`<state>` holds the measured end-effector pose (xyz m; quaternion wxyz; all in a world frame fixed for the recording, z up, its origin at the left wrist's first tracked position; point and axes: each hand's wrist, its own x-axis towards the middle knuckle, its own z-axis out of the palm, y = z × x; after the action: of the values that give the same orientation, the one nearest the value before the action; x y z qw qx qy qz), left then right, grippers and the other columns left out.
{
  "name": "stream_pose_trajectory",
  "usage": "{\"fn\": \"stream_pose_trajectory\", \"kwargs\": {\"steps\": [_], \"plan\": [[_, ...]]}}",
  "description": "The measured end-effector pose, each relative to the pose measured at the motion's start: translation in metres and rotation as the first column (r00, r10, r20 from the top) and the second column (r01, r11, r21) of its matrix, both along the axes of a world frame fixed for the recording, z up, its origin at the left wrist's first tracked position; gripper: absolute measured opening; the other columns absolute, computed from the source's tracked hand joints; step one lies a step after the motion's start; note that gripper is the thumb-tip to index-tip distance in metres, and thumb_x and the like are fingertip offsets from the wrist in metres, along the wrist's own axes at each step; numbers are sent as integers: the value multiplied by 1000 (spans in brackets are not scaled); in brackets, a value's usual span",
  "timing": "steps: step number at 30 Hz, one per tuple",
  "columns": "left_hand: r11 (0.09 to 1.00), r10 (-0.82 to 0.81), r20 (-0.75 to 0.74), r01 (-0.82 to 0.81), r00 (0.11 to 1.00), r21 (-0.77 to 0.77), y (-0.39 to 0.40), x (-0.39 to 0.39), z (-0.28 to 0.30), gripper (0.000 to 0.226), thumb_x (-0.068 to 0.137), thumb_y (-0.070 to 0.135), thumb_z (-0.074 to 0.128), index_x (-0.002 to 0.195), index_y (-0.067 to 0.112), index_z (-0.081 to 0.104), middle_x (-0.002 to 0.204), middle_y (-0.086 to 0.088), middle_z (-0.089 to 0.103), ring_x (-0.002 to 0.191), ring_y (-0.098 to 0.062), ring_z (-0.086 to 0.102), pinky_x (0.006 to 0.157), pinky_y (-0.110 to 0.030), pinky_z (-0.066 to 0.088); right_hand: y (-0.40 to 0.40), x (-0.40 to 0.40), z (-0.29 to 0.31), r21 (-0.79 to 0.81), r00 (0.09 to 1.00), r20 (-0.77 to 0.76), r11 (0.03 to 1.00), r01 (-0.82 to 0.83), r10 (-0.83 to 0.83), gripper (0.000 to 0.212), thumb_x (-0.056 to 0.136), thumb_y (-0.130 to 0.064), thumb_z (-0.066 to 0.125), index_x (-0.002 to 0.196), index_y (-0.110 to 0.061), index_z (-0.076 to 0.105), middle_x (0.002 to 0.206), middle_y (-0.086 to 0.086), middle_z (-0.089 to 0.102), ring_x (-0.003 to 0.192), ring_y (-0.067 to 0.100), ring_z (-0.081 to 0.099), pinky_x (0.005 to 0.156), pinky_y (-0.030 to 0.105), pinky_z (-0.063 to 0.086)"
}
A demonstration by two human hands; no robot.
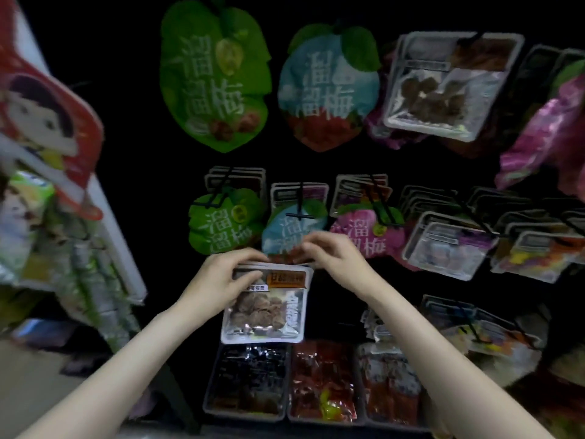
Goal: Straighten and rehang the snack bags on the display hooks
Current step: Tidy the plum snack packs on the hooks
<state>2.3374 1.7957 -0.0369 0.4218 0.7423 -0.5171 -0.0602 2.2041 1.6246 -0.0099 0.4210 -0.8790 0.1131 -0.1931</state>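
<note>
Item: clear snack bag [264,307] of brown pieces, centre of frame, held upright below the blue bag [292,231] on the middle-row hook [300,210]. Left hand [221,280] grips its upper left corner. Right hand [332,253] has fingers curled at the top edge; whether it pinches anything cannot be told. Step, as judged: rehanging. Next: align the bag's hang hole with a hook tip and slide it on.

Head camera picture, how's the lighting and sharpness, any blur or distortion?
Head view: dim, backing nearly black; wide-angle bending at the edges; left-side packets smeared; clear bag in the left hand is sharpest, glare on its lower edge; right hand slightly soft.
</note>
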Motion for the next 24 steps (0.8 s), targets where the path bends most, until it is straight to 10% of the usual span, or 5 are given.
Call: {"fn": "stream_pose_trajectory", "kwargs": {"steps": [6, 11, 15, 24], "plan": [[987, 162, 23, -161, 987, -10, 47, 35, 0, 20, 84, 5, 65, 91, 24, 64, 91, 18, 63, 89, 3, 59, 78, -14, 44, 34, 103, -10, -153, 992, 113, 985, 81, -64, 48, 92, 5, 42, 139, -4, 37, 143, 12, 41, 134, 22, 37, 111, 25, 25], [981, 166, 47, -170, 985, 90, 66, 47, -3, 20, 88, 12, 60, 100, 28, 63, 95, 19, 58, 91, 5, 56, 76, -7, 40, 17, 152, -21, 34, 990, -35, 990, 135, -134, 67, 93, 2, 47, 149, -9, 13, 156, 6, 17, 143, 21, 17, 111, 22, 17], [976, 202, 55, -205, 978, 70, 71, 49, -4, 20, 88, 9, 60, 101, 23, 64, 95, 12, 60, 87, -1, 57, 75, -5, 40, -3, 173, -17, -69, 984, -88, 986, 151, -157, 61, 92, -9, 55, 145, -8, 25, 148, 14, 30, 136, 33, 28, 110, 42, 31], [983, 174, 11, -175, 985, 50, 73, 41, 6, 22, 86, 12, 63, 93, 32, 62, 91, 18, 61, 93, 10, 56, 75, -5, 40, 30, 127, -9, -315, 999, -40, 949, 12, -25, 32, 94, -18, 54, 122, -4, 57, 121, 13, 60, 112, 28, 53, 77, 23, 34]]}}
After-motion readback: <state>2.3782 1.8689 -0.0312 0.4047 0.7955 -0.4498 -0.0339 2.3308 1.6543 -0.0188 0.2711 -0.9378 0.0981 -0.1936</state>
